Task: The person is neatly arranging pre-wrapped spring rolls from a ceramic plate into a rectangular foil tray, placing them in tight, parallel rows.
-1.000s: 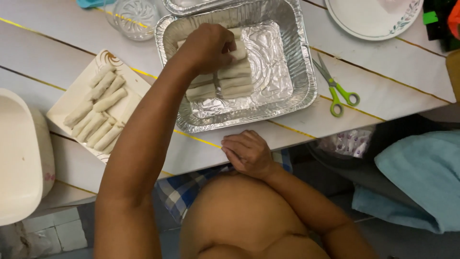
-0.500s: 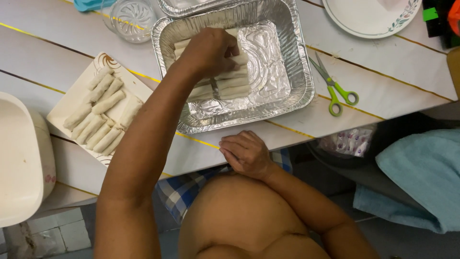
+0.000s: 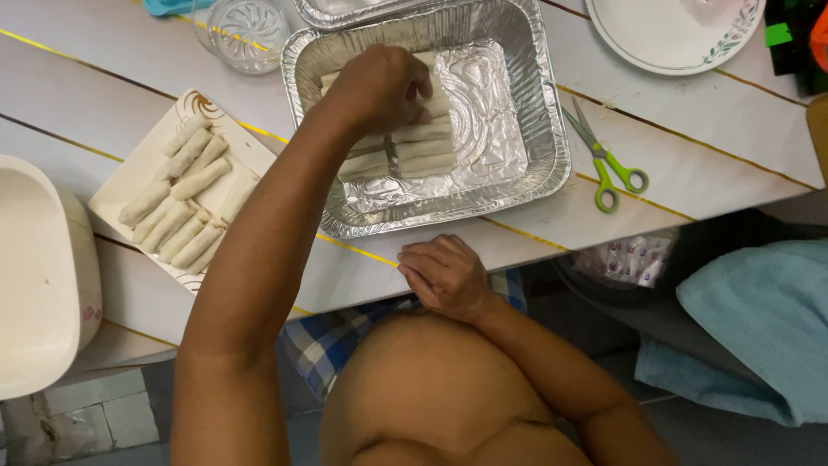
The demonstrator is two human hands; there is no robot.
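My left hand [image 3: 379,86] reaches into a foil tray [image 3: 543,112] and its fingers are closed over the pale spring rolls [image 3: 423,151] stacked in rows there; whether it grips one is hidden by the hand. My right hand [image 3: 444,276] rests at the near table edge, fingers loosely curled and holding nothing. A flat cream plate [image 3: 151,160] to the left carries several more uncooked rolls [image 3: 185,203] lying side by side.
Green-handled scissors [image 3: 604,164] lie right of the tray. A glass bowl [image 3: 250,30] and a second foil tray sit at the back, a white plate [image 3: 673,34] at back right, a cream tub [image 3: 39,276] at far left. A blue towel [image 3: 750,336] lies lower right.
My left hand has shifted a little farther back over the rolls in the tray. The right hand has stayed at the table edge.
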